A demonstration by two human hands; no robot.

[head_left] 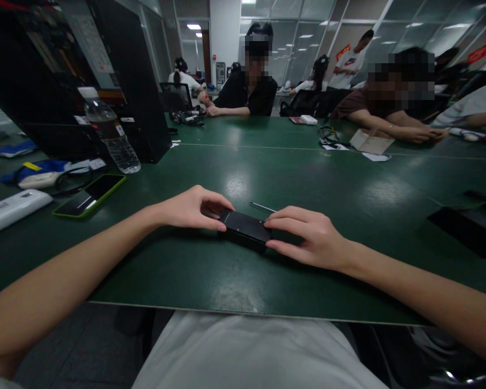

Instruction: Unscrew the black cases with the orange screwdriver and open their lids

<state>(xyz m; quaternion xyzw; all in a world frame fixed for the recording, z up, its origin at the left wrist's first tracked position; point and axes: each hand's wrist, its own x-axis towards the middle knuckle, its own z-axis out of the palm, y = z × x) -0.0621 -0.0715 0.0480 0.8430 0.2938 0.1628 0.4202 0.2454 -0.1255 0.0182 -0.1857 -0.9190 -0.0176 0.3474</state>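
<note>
A small black rectangular box [247,227] lies on the green table [178,270] in front of me, with what look like small screws on its top. My left hand [196,208] grips its left end between thumb and fingers. At the right end, my right hand [308,235] closes thumb and fingers on the box. Behind the box lies a thin metal rod, apparently a screwdriver shaft [261,206]; its other end is hidden by my right hand.
On the left are a phone in a green case [91,195], a white power strip [16,209], a water bottle [111,132] and a black cabinet [141,81]. A dark object [461,229] lies at right. Across the table, people sit near cables and a small carton [371,141].
</note>
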